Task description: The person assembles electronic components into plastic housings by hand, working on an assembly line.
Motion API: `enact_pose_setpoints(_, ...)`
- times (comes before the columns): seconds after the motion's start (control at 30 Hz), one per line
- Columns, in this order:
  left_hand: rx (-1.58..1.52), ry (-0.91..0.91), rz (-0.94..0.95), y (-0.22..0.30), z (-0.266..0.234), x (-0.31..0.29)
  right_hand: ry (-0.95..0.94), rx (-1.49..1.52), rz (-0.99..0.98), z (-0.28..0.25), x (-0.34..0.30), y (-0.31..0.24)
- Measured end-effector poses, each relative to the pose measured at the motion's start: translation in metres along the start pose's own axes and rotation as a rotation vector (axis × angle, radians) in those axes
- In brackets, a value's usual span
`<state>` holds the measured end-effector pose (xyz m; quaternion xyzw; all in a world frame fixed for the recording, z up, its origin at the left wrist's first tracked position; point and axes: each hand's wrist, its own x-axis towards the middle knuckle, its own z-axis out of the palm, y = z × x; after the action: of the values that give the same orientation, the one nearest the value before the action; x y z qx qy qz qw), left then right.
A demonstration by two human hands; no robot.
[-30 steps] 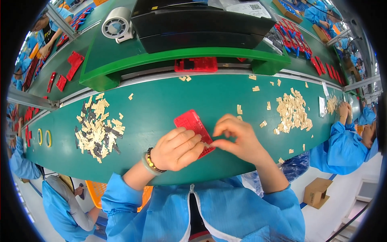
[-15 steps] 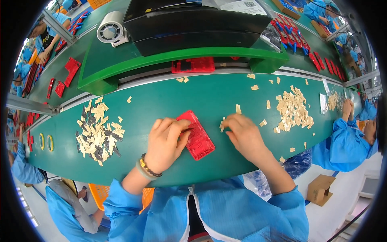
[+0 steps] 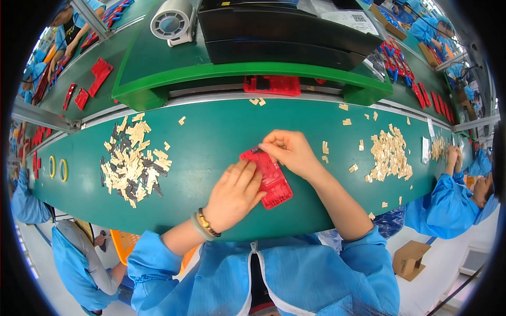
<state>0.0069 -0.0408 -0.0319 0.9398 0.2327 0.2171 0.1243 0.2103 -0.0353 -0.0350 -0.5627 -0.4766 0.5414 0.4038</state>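
A red moulded plastic shell (image 3: pixel 276 185) with ribbed insides lies tilted on the green bench in front of me. My left hand (image 3: pixel 234 196) grips it along its left side, the fingers reaching over its face and the thumb at its lower edge. At the shell's far end, my right hand (image 3: pixel 291 151) has thumb and fingertips pinched together on the upper corner. A small dark spot shows beside those fingertips; whatever they hold is hidden.
To the left lies a pile of cream and black small parts (image 3: pixel 134 163); a cream pile (image 3: pixel 389 155) lies right, with loose bits around. A green shelf (image 3: pixel 253 70) carries a black box (image 3: pixel 284 39) and a white fan (image 3: pixel 172 22). Co-workers sit at both sides.
My right hand has moved left, from beside the shell onto its far end. My left hand has slid lower along the shell, its fingers now lying over it. The view has shifted slightly.
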Motion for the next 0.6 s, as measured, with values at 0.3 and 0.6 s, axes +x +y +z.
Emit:
enact_pose_setpoints(0.3,0.081,0.038,0.002,-0.002,0.013,-0.004,0.091,-0.234,-0.035,0.007,0.004,0.014)
enact_pose_setpoints(0.6,0.03,0.023,-0.055,-0.003,0.015,-0.006,0.097,-0.37,-0.077,0.011,0.004,0.015)
